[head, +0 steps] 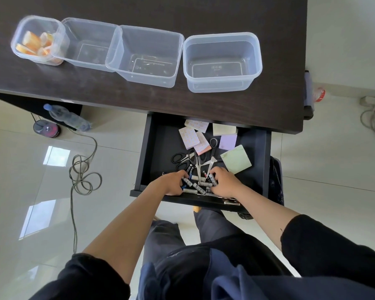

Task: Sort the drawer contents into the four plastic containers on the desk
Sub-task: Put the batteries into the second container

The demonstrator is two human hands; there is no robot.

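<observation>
Both hands' grips curl on batteries [196,185] in the drawer [158,146], scissors [182,159] just beyond.

Clear, glossy plastic for the four containers [222,61]. Dark wood-grain desk [247,100], matt with a faint sheen. Matt black inside the drawer [160,144]. Pastel paper in the note pads [236,159]. Bright metal blades and black plastic handles on the scissors [200,162]. Batteries [196,185] in shiny printed wraps. Pale floor tiles [41,169], smooth and highly glossy, mirroring windows. Soft dark cloth on the sleeves [333,245].
</observation>
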